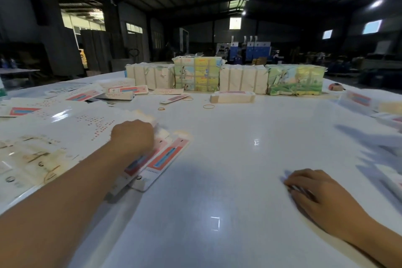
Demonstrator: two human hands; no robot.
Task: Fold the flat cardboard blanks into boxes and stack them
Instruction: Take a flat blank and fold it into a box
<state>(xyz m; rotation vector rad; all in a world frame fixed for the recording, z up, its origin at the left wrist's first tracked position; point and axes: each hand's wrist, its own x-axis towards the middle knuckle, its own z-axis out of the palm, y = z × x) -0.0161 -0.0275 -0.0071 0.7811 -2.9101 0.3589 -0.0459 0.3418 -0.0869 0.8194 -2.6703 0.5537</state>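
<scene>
Where the flat blanks [158, 159] lie fanned on the white table [228, 180], the left hand [132, 137] sits on their far end; grip state cannot be told, fingers hidden. Right of the blanks, well apart, the right hand [313, 191] rests fingers-down on bare table, holding nothing. Beyond the blanks: loose rubber bands [208, 106], wrapped bundles [196, 74]. Risk: glossy cards overlap, so lifting may drag several or skid them.
</scene>
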